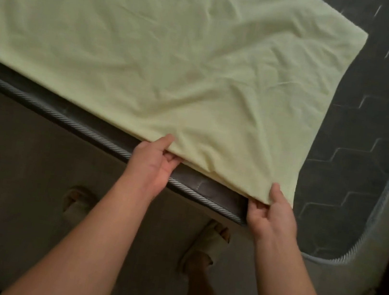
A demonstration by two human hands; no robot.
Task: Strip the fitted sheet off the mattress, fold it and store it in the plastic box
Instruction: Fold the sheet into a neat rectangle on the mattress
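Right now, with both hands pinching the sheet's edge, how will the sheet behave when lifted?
Probably floppy: the sheet is creased and bunches at the left hand and right hand. Likely light: a pinch holds it.

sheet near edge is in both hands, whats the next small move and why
Probably lift that edge and carry it over toward the far side, folding the sheet in half. The sheet lies loose and fairly flat on the bare mattress. The left hand and right hand each pinch its near edge, thumbs on top, spaced apart.
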